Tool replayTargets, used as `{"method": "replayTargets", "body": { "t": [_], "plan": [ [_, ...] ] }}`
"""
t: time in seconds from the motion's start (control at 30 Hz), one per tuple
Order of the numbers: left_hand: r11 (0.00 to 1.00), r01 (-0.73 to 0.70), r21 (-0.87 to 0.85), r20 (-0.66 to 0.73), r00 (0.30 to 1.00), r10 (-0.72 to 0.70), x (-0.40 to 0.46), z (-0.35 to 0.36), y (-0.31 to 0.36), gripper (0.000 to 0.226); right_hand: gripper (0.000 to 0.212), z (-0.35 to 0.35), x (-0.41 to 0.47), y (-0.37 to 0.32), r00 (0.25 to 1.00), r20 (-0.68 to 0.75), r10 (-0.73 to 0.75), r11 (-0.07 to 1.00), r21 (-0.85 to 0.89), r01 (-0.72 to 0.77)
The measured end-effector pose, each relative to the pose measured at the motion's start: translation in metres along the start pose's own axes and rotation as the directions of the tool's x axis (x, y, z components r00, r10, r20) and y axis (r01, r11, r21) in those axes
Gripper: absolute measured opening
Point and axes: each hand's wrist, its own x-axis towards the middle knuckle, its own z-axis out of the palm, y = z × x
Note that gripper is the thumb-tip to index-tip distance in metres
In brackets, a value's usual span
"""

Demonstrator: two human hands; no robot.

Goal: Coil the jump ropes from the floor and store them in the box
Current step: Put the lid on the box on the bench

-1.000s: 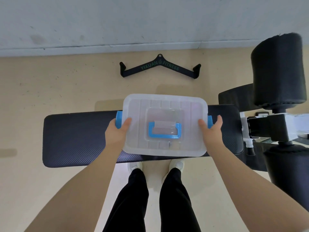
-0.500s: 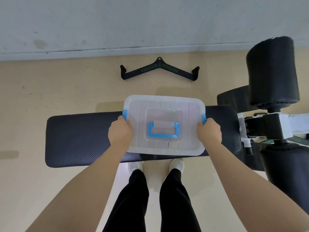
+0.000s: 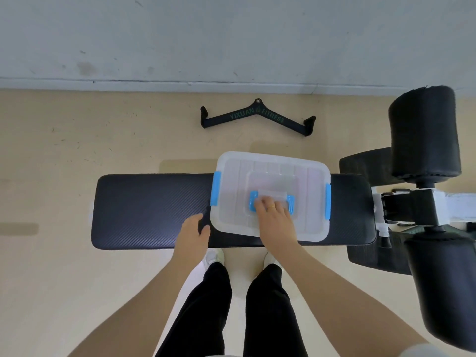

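Note:
A translucent plastic box with a shut lid and blue side latches stands on the black bench pad. My right hand lies on the lid, and its fingers curl over the blue carry handle in the lid's middle. My left hand rests on the pad just left of the box's near left corner, its fingers loosely curled and holding nothing. No jump rope shows on the floor, and the cloudy lid hides the box's contents.
A black V-shaped cable bar lies on the beige floor beyond the bench, near the wall. Black foam rollers and a white frame stand to the right. My legs and shoes are just before the bench.
Both hands have left the side latches. My right hand moved onto the lid's handle, and my left hand dropped beside the box's near left corner. The box sits slightly turned.

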Motion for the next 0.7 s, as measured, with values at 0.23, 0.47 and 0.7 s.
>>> {"method": "replayTargets", "body": {
  "t": [0.23, 0.47, 0.7],
  "plan": [
    [0.956, 0.173, 0.235, 0.063, 0.979, -0.193, -0.026, -0.067, -0.066, 0.035, 0.046, -0.024, 0.013, -0.001, 0.992, 0.111, 0.053, 0.990, -0.139, -0.037],
    [0.985, 0.138, 0.106, -0.038, 0.990, -0.135, -0.031, -0.113, -0.059, 0.033, 0.031, -0.066, 0.017, -0.013, 0.975, 0.197, 0.107, 0.994, -0.025, -0.104],
    [0.952, -0.001, -0.305, -0.157, 0.986, -0.049, -0.075, -0.134, -0.041, 0.024, 0.028, -0.085, 0.000, -0.067, 0.972, 0.225, -0.060, 0.997, 0.057, 0.048]
  ]
}}
